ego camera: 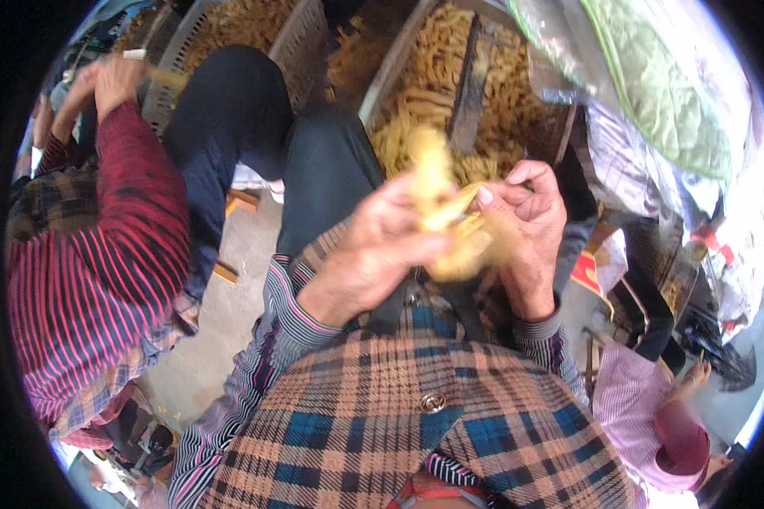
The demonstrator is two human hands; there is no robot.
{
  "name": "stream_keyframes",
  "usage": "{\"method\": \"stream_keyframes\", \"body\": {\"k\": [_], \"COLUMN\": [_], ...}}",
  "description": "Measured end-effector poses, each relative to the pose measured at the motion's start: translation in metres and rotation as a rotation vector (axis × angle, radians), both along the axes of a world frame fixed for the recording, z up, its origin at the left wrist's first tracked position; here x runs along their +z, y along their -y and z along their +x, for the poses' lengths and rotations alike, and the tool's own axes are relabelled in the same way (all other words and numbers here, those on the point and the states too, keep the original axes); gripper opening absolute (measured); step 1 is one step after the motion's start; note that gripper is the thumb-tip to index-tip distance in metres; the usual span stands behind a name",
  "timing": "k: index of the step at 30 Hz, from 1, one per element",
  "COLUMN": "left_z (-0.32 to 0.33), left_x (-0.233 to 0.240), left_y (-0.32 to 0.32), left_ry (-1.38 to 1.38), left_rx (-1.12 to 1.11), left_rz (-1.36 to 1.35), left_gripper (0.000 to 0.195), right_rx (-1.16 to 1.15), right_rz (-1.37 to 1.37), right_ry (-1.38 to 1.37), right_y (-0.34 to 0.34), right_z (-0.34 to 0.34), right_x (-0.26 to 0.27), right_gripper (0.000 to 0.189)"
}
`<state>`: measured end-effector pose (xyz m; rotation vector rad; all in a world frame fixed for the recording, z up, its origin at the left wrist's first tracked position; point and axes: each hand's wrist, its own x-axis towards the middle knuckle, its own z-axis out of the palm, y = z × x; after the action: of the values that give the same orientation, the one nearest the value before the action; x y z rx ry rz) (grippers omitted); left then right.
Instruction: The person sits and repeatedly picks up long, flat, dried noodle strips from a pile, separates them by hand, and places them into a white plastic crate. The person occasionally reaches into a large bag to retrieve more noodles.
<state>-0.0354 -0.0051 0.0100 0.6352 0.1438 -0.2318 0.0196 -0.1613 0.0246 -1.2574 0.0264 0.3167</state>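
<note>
My left hand (375, 245) is closed around a pale yellow strip of what looks like vegetable (433, 172), in front of my chest. Part of the strip sticks up past the fingers, blurred by motion. My right hand (528, 223) pinches another part of the yellow stuff between thumb and fingertips. Looser yellow folds (461, 254) hang between both palms; whether this is one piece or several I cannot tell. Just beyond my hands stands a crate (382, 83) filled with yellow-brown strips (420, 95). Lying across those strips is a dark flat bar (468, 89).
On the left sits a person in a striped sleeve (140, 172), hands raised near a perforated plastic crate (299, 51) of similar strips. Clear plastic bags with green edging (649, 83) crowd the upper right. Another person in a pink checked top (636, 394) sits at lower right.
</note>
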Motion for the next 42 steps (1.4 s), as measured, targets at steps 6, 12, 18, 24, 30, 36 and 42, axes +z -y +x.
{"method": "stream_keyframes", "body": {"k": [6, 12, 18, 24, 30, 36, 42], "left_z": [0.004, 0.018, 0.051, 0.106, 0.060, 0.049, 0.026], "left_x": [0.003, -0.005, -0.005, 0.022, -0.019, 0.004, 0.065], "left_y": [-0.014, -0.026, -0.071, -0.104, -0.085, -0.015, -0.042], "left_ry": [0.090, -0.107, 0.082, 0.298, -0.394, -0.064, 0.255], "left_rx": [0.058, 0.430, 0.282, 0.417, 0.546, 0.443, 0.039], "left_rz": [0.452, -0.057, -0.426, -0.354, 0.104, 0.070, -0.091], "left_gripper": [0.018, 0.028, 0.039, 0.030, 0.038, 0.027, 0.031], "right_rx": [0.692, 0.081, 0.010, 0.049, 0.019, 0.383, 0.901], "right_rz": [-0.492, -0.131, -0.221, -0.315, -0.895, -0.699, -0.091], "right_ry": [0.230, -0.084, 0.001, 0.288, 0.565, 0.499, 0.306], "right_y": [0.005, -0.006, 0.036, 0.003, 0.040, 0.000, -0.025], "right_z": [-0.004, -0.008, 0.011, 0.083, 0.095, 0.025, -0.021], "right_x": [0.007, -0.004, 0.003, 0.034, -0.045, -0.061, -0.014], "right_gripper": [0.031, 0.015, 0.012, 0.011, 0.037, 0.060, 0.038]}}
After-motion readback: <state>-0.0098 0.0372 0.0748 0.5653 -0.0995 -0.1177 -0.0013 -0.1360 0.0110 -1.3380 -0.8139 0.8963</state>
